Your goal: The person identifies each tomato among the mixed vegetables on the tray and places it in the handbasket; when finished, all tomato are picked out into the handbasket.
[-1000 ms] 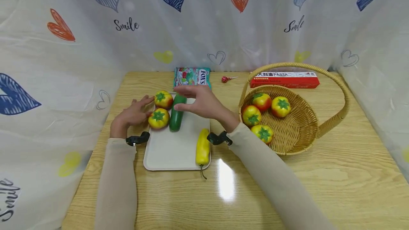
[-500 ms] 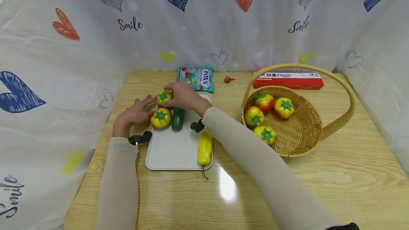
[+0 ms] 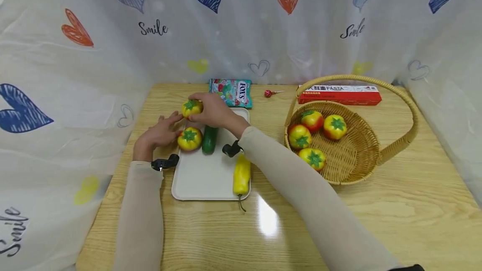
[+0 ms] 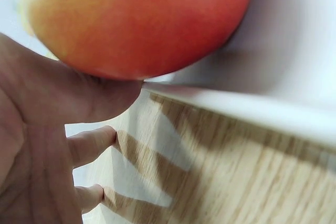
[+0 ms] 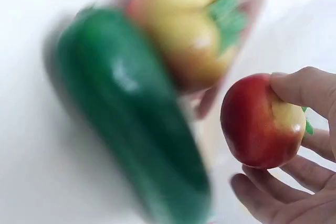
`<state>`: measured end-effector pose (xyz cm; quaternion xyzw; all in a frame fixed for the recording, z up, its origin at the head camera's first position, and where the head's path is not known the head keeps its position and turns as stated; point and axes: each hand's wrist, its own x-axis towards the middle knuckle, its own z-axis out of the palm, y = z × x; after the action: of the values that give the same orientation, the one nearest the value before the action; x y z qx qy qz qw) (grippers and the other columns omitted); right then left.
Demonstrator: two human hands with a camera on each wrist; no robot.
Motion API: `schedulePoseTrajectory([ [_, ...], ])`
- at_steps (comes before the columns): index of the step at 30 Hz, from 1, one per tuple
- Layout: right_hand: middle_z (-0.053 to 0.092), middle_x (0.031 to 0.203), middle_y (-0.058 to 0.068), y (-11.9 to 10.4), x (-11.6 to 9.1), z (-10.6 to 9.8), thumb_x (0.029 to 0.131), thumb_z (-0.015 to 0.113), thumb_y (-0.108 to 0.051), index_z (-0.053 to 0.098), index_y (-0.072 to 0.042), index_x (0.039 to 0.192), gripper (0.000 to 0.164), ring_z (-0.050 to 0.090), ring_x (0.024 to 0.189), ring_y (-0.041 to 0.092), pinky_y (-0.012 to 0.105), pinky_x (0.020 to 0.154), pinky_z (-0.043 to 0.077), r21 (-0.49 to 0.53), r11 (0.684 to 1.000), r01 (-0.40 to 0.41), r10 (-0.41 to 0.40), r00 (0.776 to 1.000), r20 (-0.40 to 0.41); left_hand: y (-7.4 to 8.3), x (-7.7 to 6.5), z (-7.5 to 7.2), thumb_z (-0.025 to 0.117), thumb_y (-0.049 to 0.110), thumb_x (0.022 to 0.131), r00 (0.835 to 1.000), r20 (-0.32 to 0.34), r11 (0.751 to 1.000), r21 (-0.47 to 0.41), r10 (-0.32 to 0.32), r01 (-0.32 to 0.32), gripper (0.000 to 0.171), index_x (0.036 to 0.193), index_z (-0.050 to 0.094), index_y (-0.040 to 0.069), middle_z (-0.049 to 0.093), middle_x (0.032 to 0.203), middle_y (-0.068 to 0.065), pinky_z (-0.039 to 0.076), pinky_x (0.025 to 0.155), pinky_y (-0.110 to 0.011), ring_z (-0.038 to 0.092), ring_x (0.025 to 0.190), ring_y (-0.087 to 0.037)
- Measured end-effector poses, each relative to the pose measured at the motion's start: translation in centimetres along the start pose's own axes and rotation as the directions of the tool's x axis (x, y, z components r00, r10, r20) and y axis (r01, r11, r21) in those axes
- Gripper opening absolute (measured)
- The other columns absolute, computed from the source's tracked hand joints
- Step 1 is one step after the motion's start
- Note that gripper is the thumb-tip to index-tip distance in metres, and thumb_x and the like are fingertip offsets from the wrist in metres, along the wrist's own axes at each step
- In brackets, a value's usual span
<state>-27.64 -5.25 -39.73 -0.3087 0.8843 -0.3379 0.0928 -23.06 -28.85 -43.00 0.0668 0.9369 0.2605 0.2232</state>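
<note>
My right hand [image 3: 215,111] pinches a yellow-and-red toy tomato [image 3: 191,110] between thumb and fingers, above the far left corner of the white tray [image 3: 199,181]. In the right wrist view that tomato [image 5: 257,127] shows its red side. On the table along the tray's left side rests my left hand [image 3: 160,133], fingers spread. In the left wrist view its thumb touches the other tomato [image 4: 142,30] by the tray's rim. This second tomato [image 3: 189,139] sits on the tray beside a green cucumber [image 3: 209,141], whose far end my right hand hides. A yellow pepper [image 3: 241,175] lies along the tray's right edge.
To the right stands a wicker basket [image 3: 344,154] with a tall arched handle and several tomatoes inside. Behind it lies a red pasta box [image 3: 340,96]. A teal candy bag [image 3: 229,92] and a lollipop [image 3: 267,93] lie at the table's back, before a curtain.
My right hand moved left over the cucumber, took hold of the far tomato, and has lifted it slightly up and left. The left hand has stayed at the tray's side.
</note>
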Motion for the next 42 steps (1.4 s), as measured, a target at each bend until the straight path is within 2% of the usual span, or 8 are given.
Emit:
schedulePoseTrajectory([
  [9,0.064,0.155,0.008,-2.5,-9.1,-3.0,0.102,0.082,-0.028,0.064,-0.011,0.154,0.058,0.069,0.129,0.022,0.028,0.102,0.063,0.336,0.927,0.167,-0.135,0.984,-0.117,-0.2,-0.1,0.0,0.052,0.025,0.114,1.000,0.003,1.000,-0.021,-0.003,0.003,0.070,0.176,0.021,0.017,0.004,0.183,-0.025,-0.005,0.115,-0.095,-0.015,0.161,-0.066],
  [15,0.065,0.153,0.007,-0.5,-17.6,-5.3,0.097,0.085,-0.013,0.068,-0.011,0.149,0.055,0.069,0.131,0.022,0.032,0.108,0.061,0.442,0.877,0.188,-0.126,0.978,-0.165,0.2,0.0,-0.1,0.052,0.021,0.113,1.000,0.024,1.000,-0.027,0.012,-0.011,0.069,0.176,0.024,0.022,-0.002,0.182,-0.027,-0.008,0.113,-0.096,-0.018,0.160,-0.066],
  [20,0.067,0.152,0.006,3.0,-24.7,-8.0,0.092,0.087,-0.005,0.070,-0.015,0.146,0.058,0.068,0.132,0.020,0.029,0.109,0.059,0.383,0.917,0.109,-0.034,0.979,-0.199,0.1,0.1,0.0,0.051,0.020,0.113,1.000,0.023,1.000,-0.029,0.004,-0.003,0.069,0.176,0.024,0.023,-0.003,0.183,-0.026,-0.008,0.114,-0.095,-0.018,0.160,-0.066],
  [28,0.071,0.143,-0.004,8.1,-34.5,-13.1,0.086,0.089,0.007,0.071,-0.011,0.143,0.063,0.065,0.129,-0.005,0.010,0.106,0.052,0.145,0.989,-0.019,0.062,0.953,-0.298,0.1,0.2,0.1,0.051,0.016,0.112,1.000,0.018,0.998,-0.059,0.012,-0.011,0.070,0.176,0.024,0.020,-0.004,0.182,-0.028,-0.007,0.116,-0.093,-0.019,0.160,-0.066],
  [32,0.075,0.136,0.000,9.1,-36.8,-14.3,0.084,0.094,-0.003,0.074,-0.022,0.140,0.062,0.065,0.119,-0.005,0.001,0.098,0.047,-0.048,0.986,-0.162,0.140,0.944,-0.297,0.1,0.2,0.0,0.051,0.014,0.112,1.000,0.015,0.998,-0.061,0.015,-0.014,0.070,0.176,0.024,0.019,-0.005,0.182,-0.029,-0.009,0.116,-0.093,-0.019,0.159,-0.066],
  [36,0.078,0.130,0.004,9.7,-37.4,-14.4,0.084,0.096,-0.016,0.075,-0.024,0.137,0.058,0.068,0.114,0.015,0.017,0.092,0.053,-0.194,0.945,-0.264,0.223,0.952,-0.211,0.0,0.3,0.1,0.051,0.015,0.112,1.000,0.016,0.998,-0.064,0.011,-0.010,0.070,0.176,0.024,0.020,-0.005,0.182,-0.029,-0.010,0.115,-0.093,-0.019,0.159,-0.066],
  [39,0.078,0.130,0.005,10.1,-37.2,-14.2,0.087,0.095,-0.019,0.075,-0.021,0.136,0.054,0.069,0.116,0.024,0.031,0.093,0.058,-0.184,0.940,-0.289,0.267,0.954,-0.136,0.0,0.3,0.1,0.052,0.015,0.111,1.000,0.015,0.998,-0.065,0.014,-0.013,0.070,0.176,0.024,0.019,-0.004,0.182,-0.029,-0.010,0.114,-0.094,-0.019,0.159,-0.066],
  [42,0.077,0.132,0.007,10.4,-36.9,-14.0,0.088,0.095,-0.021,0.075,-0.021,0.137,0.052,0.070,0.118,0.024,0.028,0.092,0.061,-0.119,0.948,-0.296,0.283,0.953,-0.110,0.0,0.4,0.2,0.052,0.015,0.111,1.000,0.014,0.998,-0.067,0.022,-0.021,0.070,0.176,0.025,0.019,-0.004,0.182,-0.029,-0.010,0.115,-0.093,-0.018,0.160,-0.066],
])
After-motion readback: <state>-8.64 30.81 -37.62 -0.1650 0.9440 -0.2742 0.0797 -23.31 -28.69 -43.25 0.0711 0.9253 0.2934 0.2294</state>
